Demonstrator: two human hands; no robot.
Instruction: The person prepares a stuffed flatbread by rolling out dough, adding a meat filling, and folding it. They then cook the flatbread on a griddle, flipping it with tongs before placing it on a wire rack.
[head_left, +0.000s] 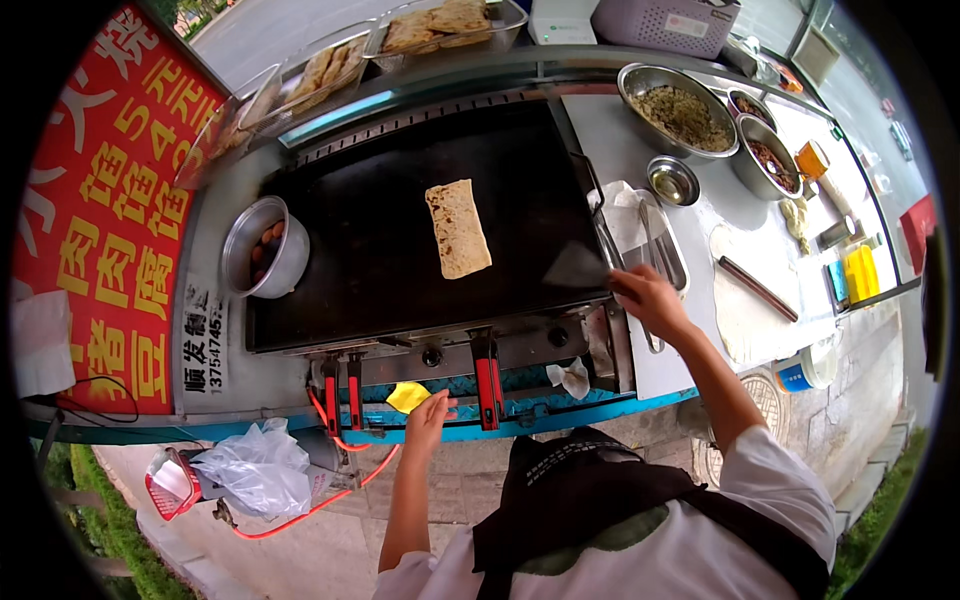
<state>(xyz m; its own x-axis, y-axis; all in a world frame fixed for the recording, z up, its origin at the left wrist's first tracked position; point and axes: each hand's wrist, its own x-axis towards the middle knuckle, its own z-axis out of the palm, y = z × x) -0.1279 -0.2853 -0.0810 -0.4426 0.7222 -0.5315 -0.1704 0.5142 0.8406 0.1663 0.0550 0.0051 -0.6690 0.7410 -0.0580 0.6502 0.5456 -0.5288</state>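
Note:
A rectangular stuffed flatbread (459, 229) lies on the black griddle (360, 277), right of its middle. At the griddle's right front corner, my right hand (646, 297) is closed on what looks like the handle of a metal scraper; its broad blade (576, 266) is blurred over the griddle. My left hand (430, 420) hangs in front of the griddle's front edge, beside a yellow cloth or paper (407, 397), fingers loosely extended and holding nothing visible. Whether it touches the yellow piece cannot be told.
Red-and-black handles (486, 384) stick out below the griddle. A metal pot (267, 247) with eggs stands left. At right are a tray with tongs (671, 240), bowls of filling (679, 112), and a rolling pin (757, 289) on dough (739, 322). Baskets of flatbreads (442, 34) line the back.

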